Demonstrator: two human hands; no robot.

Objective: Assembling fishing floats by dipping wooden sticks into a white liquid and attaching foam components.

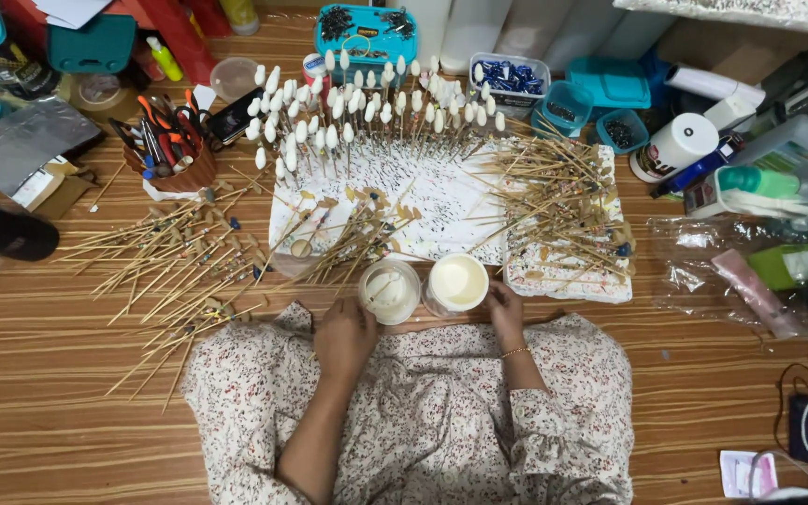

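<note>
At the far left, a brown cup of pliers and cutters point(168, 150) is seen standing on the wooden table point(39, 374), and near it a loose heap of bamboo skewers point(175, 271) is spread toward the near edge. Further right, rows of white-tipped sticks point(348, 108) are stood upright along the far side of a speckled white foam board point(441, 201), with more skewers laid flat across its near part.

The left hand point(343, 337) is placed at the near side of a small clear cup of white paint point(390, 290); its fingers are curled toward the cup wall and appear to touch it, though whether the cup is truly gripped cannot be told from above. Something thin and pale is seen lying inside this cup.

Just beside it to the right, a second cup filled with creamy white liquid point(457, 282) is met by the right hand point(505, 313), whose fingers are bent around the cup's right side, seemingly holding it lightly. A thin bracelet is worn on that wrist.

Both cups are judged light, thin-walled and easily squeezed, and prone to spilling since they are open and nearly full. They would best be held low around the wall, kept upright, with gentle pressure.

To the right, another pile of skewers point(563, 201) is laid on the board, and bottles and plastic packets point(750, 196) are gathered beyond.
</note>
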